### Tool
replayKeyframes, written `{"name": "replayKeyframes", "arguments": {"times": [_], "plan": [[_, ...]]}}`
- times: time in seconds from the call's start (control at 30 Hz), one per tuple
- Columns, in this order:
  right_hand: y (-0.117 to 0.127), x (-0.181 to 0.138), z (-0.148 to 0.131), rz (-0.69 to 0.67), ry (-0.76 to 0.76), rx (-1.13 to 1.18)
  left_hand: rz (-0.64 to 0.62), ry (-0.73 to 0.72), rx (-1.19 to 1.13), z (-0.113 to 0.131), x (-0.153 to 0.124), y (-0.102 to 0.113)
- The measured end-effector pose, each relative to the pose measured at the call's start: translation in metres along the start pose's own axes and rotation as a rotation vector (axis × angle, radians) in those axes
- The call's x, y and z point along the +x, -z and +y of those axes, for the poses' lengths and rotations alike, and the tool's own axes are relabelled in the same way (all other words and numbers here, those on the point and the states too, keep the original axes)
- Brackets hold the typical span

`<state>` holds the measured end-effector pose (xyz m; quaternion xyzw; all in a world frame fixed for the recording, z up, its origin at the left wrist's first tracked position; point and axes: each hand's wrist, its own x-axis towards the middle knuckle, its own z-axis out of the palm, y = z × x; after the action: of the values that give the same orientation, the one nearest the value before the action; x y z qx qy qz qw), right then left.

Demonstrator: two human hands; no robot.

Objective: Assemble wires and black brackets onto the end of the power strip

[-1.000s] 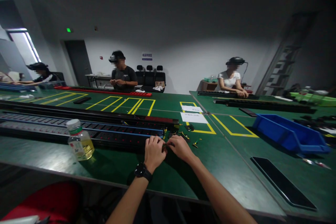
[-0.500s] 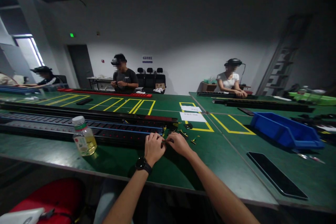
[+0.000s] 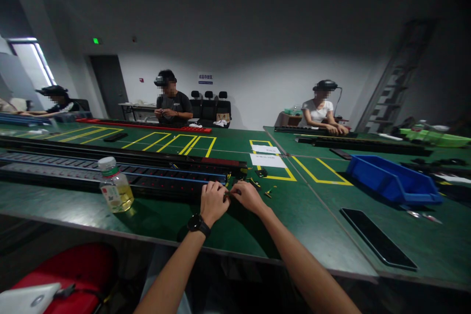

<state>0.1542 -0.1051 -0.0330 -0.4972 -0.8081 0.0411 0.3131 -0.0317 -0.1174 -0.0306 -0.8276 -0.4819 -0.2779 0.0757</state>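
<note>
One dim grey wall rises behind a broad, smooth green worktable. On it, a long black track with blue strips is cut off at left. Near its right end, the bare left hand and bare right hand meet, fingertips closed on a tiny dark piece, probably light and stiff, best pinched by its edges; the fingers hide its shape and material.

Green-topped table, marked with yellow tape outlines. On surface: long black tracks at left; part-filled bottle upright near them; white paper sheets; scattered small black-and-yellow pieces; blue bin and dark flat tablet at right.
</note>
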Motion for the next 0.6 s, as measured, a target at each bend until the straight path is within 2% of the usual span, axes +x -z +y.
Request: {"name": "replayKeyframes", "arguments": {"times": [0.6], "plan": [[0.0042,0.0079,-0.0032,-0.080,-0.011,-0.081,0.010,-0.029,0.038,-0.0045,0.0001,-0.0034]]}}
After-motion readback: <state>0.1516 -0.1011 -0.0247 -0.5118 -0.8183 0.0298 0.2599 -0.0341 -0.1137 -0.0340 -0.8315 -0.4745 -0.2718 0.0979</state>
